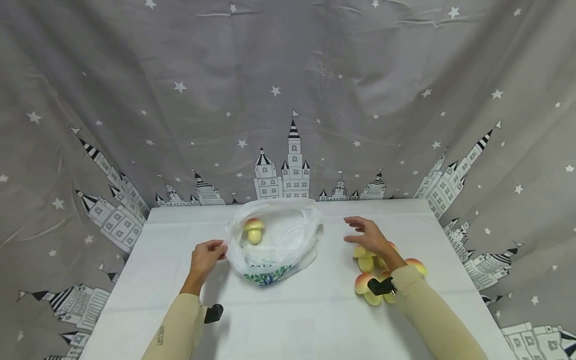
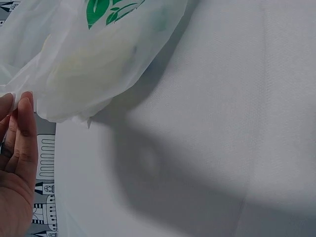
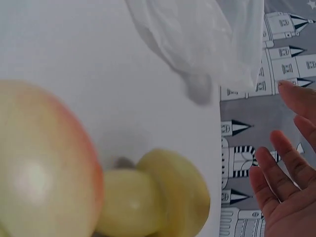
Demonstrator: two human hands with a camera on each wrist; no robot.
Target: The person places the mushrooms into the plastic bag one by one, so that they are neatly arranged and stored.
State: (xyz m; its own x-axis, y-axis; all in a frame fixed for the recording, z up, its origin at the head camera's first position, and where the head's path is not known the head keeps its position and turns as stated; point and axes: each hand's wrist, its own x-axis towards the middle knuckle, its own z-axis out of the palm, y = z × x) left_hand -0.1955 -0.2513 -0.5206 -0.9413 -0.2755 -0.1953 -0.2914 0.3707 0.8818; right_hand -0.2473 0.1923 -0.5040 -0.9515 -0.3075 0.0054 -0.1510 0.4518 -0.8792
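A white plastic bag with a green leaf print stands with its mouth spread wide. Inside it lies one toy mushroom with a yellow stem and a reddish-yellow cap. My left hand pinches the bag's left rim between thumb and fingers, as the left wrist view also shows. To the right of the bag, my right hand hovers with fingers spread and holds nothing. Below and around the right forearm lie several more toy mushrooms, partly hidden by the hand and sleeve. Two of these mushrooms appear large in the right wrist view.
A white cloth covers the table. Behind it and along both sides hangs a grey curtain printed with stars and castles. A black wrist camera mount juts from the left sleeve, and another from the right.
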